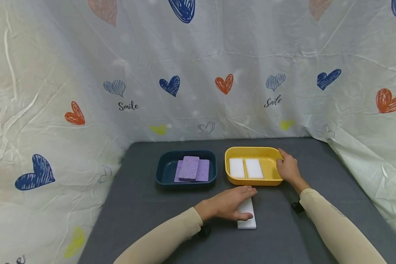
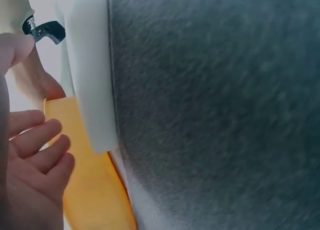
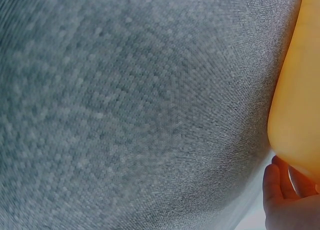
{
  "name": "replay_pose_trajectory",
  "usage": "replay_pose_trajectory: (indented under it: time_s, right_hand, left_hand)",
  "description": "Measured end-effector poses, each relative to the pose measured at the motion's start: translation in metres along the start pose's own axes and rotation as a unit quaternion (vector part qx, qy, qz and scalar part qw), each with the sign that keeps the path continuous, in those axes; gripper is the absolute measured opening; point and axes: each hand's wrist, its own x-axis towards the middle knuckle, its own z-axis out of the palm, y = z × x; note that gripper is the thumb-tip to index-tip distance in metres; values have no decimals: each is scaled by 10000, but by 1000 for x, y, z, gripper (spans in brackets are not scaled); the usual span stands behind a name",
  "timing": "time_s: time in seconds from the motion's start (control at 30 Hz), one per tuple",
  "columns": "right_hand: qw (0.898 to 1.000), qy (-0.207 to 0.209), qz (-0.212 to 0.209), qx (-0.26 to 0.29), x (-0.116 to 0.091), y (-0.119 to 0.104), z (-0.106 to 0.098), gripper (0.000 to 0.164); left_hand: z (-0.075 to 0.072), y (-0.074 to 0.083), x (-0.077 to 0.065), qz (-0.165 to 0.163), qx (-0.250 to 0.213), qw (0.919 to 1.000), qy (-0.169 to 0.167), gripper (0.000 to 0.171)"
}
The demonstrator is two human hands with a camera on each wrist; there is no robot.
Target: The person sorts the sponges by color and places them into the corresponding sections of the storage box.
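A white sponge block (image 1: 247, 224) lies lengthwise on the grey table, partly hidden beneath my left hand (image 1: 227, 204). That hand reaches over it with thumb and fingers spread apart. In the left wrist view, its loosely bent fingers (image 2: 45, 150) hold nothing, beside the white block (image 2: 92, 75). Farther back stands a yellow tray (image 1: 270, 167), with two white blocks (image 1: 254, 168) side by side in its left and middle part. My right hand (image 1: 288, 170) grips this tray at its right end; in the right wrist view its fingers (image 3: 272, 185) are against the tray's outer wall.
To the left of the yellow tray, a dark blue tray (image 1: 166, 172) holds purple sponges (image 1: 189, 168), one lying on top of the others. A pale curtain (image 1: 191, 47) printed with hearts hangs behind the grey table (image 1: 145, 220) and along its sides.
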Motion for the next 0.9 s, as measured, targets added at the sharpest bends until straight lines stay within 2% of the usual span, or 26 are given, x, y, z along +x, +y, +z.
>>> replay_pose_trajectory:
  time_s: [0.17,0.3,0.67,0.9]
  right_hand:
    - [10000,4,16,-2,0,2,1,61]
    - [10000,-23,-9,0,1,3,1,61]
    - [10000,-43,11,45,2,1,-1,61]
    - [10000,-25,14,-64,1,1,-1,60]
  left_hand:
    - [8,1,-3,-240,-11,9990,-390,83]
    - [13,1,-5,-345,-115,9980,-513,86]
    - [19,3,-14,-461,-181,9982,-343,94]
    - [22,5,-15,-405,-115,9987,-281,97]
